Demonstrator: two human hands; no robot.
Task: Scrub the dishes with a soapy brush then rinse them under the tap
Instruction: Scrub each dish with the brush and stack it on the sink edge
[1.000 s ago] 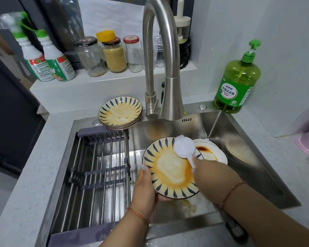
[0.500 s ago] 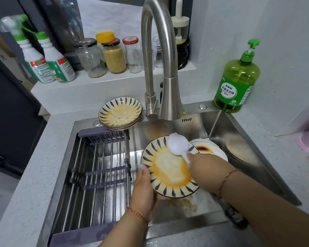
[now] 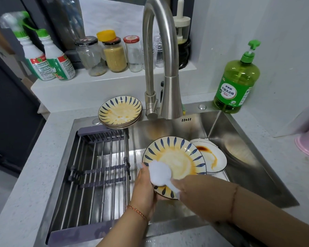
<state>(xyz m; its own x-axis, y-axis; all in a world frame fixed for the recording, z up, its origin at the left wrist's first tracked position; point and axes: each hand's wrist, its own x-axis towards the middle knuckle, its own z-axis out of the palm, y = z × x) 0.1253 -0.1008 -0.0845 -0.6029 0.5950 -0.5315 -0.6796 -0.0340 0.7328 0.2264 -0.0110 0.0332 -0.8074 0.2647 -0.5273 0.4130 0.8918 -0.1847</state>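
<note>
From the head view — the only view you have — your left hand (image 3: 143,188) has its grip clamped on the near-left rim of the striped plate (image 3: 177,161), thumb lying over the edge, holding the plate tilted up over the sink (image 3: 239,177) with its stained face turned toward you. Your right hand (image 3: 194,189) is closed around the handle of the white brush (image 3: 160,172), and the brush head sits on the lower-left part of the plate's face, just beside your left thumb.

The relation that matters for the next stroke: the unscrubbed face lies up and to the right of the brush head, away from both hands. The brush's long axis runs from your right hand up-left to the head, so judging by that, a push along the handle would only carry you off the rim toward your left thumb; the sweep needs to go across that axis, up toward the far rim.

A white plate (image 3: 214,157) with a dark sauce smear leans behind the striped one, touching or nearly so — I cannot tell which. A stack of dirty striped plates (image 3: 119,111) waits on the tabletop at the sink's back-left corner, beside the tap (image 3: 161,56), which shows no running water. The drying rack (image 3: 96,166) spans the left half of the sink, nearer your left hand.
</note>
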